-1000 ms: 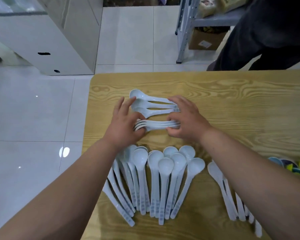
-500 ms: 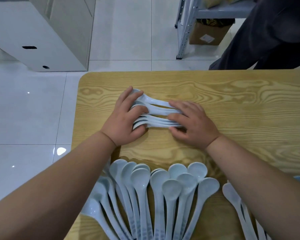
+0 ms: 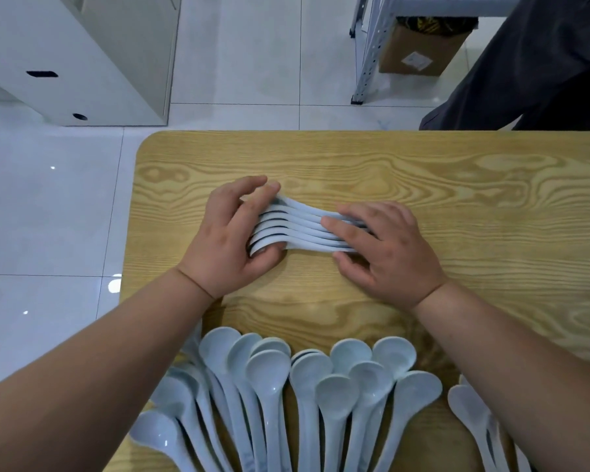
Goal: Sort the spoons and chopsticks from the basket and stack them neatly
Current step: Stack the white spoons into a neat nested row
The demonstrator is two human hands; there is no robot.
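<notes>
- A white cabinet (image 3: 82, 63) is standing on the tiled floor at the far left, beyond the table corner.
- The left hand (image 3: 225, 243) is gripping the bowl ends of the spoon stack (image 3: 300, 226), with the fingers curling over the far side and the thumb pressing on the near side.
- This stack is lying on its side on the wooden table (image 3: 457, 185), between both hands, with the spoons nested closely together and the handles pointing right.
- The right hand (image 3: 389, 250) is pinching the handle ends, with the fingers lying across them and the thumb on the near side.
- A fan of spoons (image 3: 286, 386) is lying at the near edge, bowls pointing away, between the two forearms.
- A smaller spoon group (image 3: 470, 413) is lying just right of the right forearm.
- A metal shelf frame (image 3: 365, 52), a cardboard box (image 3: 419, 52) and a person's dark trouser leg (image 3: 542, 63) are showing beyond the far edge.
</notes>
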